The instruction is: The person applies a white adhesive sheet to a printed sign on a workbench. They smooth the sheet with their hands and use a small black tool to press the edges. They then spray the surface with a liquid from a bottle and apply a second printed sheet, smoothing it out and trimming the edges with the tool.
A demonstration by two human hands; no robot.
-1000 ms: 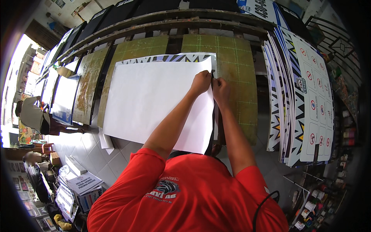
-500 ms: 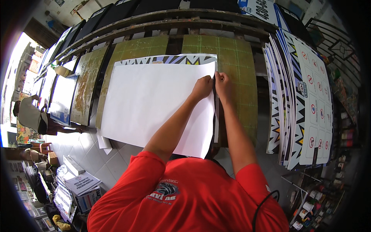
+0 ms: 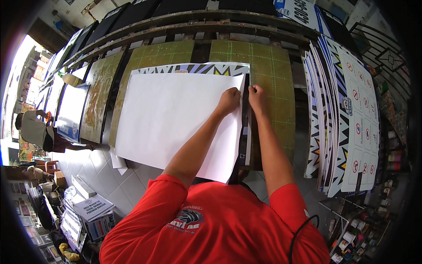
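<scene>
White sheet [image 3: 176,114] lies over the printed panel [image 3: 226,69], its long axis running left to right, with the panel's pattern showing past its far and right edges. From where I stand, the person's left hand [image 3: 229,100] is above the panel at the sheet's right edge, fingers curled tight on what looks like that edge. The right hand [image 3: 258,97] is by the panel's right rim, fingertips pinched narrow; whether anything is between them, I can't tell. The sheet lies leftward of the right hand; the left hand is nearer.
</scene>
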